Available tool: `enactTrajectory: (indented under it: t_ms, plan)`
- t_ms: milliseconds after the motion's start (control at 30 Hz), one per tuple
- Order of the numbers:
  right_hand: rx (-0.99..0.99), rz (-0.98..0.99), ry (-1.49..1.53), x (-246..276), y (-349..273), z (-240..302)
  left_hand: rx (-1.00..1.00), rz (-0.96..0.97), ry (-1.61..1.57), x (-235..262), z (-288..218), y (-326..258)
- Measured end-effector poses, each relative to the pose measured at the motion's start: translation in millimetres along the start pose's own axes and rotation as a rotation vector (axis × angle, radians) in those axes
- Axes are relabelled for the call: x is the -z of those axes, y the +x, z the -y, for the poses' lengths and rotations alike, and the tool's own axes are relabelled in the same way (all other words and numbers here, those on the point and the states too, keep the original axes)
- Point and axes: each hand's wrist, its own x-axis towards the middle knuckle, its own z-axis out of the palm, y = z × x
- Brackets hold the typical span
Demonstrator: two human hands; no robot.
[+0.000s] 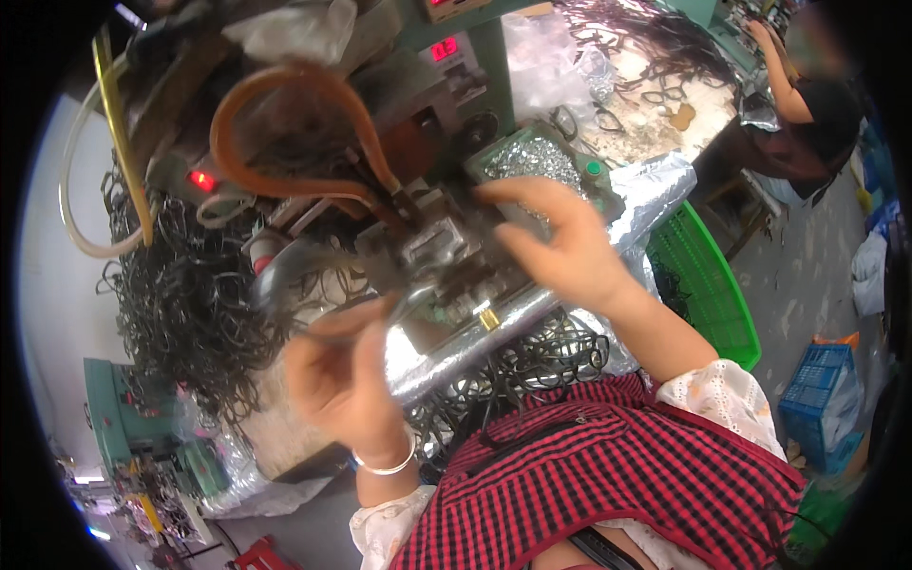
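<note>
My left hand (347,380), blurred by motion and with a white bangle at the wrist, is just left of a small bench machine (445,245). Its fingers are bent near a dark, thin strip, and I cannot make out whether they grip it. On the machine's right side, my right hand (575,247) has thumb and forefinger apart, with nothing visible between them. Thick brown hoses (223,133) loop above the machine's metal head. Below it, a pile of dark looped bands (532,366) lies against my red-and-black checked apron (560,446).
A large heap of dark loops (180,294) sits at left. Small shiny metal pieces fill a green tray (608,201) at right, near a foil-covered edge (655,195). A green basket (727,304) and blue crate (815,404) stand rightward. Another person (807,142) works at far right.
</note>
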Motion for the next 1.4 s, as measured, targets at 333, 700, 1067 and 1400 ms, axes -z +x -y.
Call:
enactTrajectory:
  t_ms: [333, 700, 1067, 1400]
  plan:
    - [-0.020, -0.241, -0.652, 17.2, -20.2, -113.0, -0.058, 0.127, 0.172, -17.5, 29.2, -3.8]
    - [0.300, -0.002, -0.629, 3.4, 8.9, -111.6, -0.020, 0.125, 0.139, -22.7, 24.9, -1.3]
    - [-0.019, -0.242, -0.377, 12.2, 6.8, -126.1, -0.494, -0.058, 0.496, 45.4, 12.2, -32.3]
    - [-0.116, -0.177, -0.079, -21.4, 17.6, -69.1, 0.234, 0.259, 1.427, 137.8, 157.2, 6.1]
